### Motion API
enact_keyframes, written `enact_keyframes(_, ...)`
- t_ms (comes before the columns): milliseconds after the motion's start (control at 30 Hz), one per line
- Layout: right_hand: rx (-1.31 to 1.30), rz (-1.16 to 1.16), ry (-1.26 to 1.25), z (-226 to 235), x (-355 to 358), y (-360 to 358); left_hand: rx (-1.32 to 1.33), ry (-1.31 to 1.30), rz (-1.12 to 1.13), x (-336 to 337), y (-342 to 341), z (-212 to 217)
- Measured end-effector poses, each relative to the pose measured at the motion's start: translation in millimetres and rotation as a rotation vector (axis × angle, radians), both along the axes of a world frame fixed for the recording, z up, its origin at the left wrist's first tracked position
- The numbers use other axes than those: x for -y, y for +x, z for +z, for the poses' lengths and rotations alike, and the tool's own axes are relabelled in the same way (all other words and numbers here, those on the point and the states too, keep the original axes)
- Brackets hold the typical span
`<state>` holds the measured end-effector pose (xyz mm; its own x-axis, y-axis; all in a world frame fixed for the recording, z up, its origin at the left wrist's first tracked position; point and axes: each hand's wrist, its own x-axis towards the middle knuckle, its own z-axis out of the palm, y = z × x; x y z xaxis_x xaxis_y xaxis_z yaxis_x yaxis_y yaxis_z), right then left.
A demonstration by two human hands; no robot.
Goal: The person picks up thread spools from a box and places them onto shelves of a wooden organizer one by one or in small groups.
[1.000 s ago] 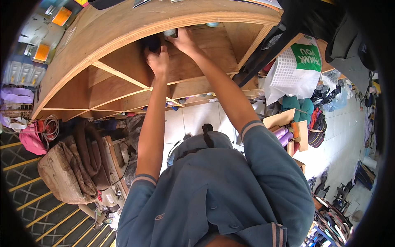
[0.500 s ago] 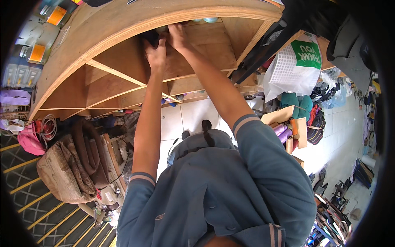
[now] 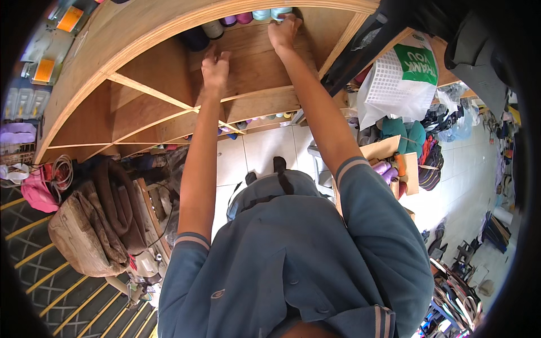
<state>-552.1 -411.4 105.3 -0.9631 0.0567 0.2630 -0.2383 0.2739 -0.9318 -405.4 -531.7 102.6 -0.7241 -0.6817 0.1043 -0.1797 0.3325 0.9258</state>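
Observation:
A row of thread spools stands at the back of a wooden shelf compartment [image 3: 248, 67]. From left to right I see a dark spool [image 3: 194, 38], a pale grey spool [image 3: 213, 29], a purple spool [image 3: 228, 21], a magenta spool [image 3: 244, 18] and two light blue spools [image 3: 261, 14]. My right hand [image 3: 283, 35] is at the row's right end, its bent fingers around the lower front of the rightmost light blue spool [image 3: 280, 11]. My left hand [image 3: 215, 69], slightly blurred, hovers in front of the dark and grey spools, fingers loosely apart and holding nothing.
The curved plywood edge [image 3: 163, 48] crosses above my hands, with lower compartments [image 3: 146, 112] nearer me. To the right hang a white-and-green plastic bag [image 3: 394, 79] and, below it, a cardboard box [image 3: 408, 169] of spools. Brown folded material [image 3: 90, 231] lies at left.
Both hands were together at the left spools. My right hand has moved right to the light blue spools, and my left has drawn back toward me, uncovering the row.

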Motion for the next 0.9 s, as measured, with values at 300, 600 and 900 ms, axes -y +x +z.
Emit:
enact_keyframes(300, -0.102, 0.111, 0.121, -24.1, -14.3, -19.9, 0.034, 0.110, -0.035, 14.9, -9.6, 8.0)
enact_keyframes(600, -0.117, 0.391, 0.267, -4.9, -60.2, 59.3, -0.033, -0.452, -0.188, -21.9, 27.9, -9.1)
enact_keyframes(900, -0.482, 0.295, 0.771, -30.1, -78.8, 119.8, 0.105, -0.871, -0.328, -16.9, 61.5, -33.0)
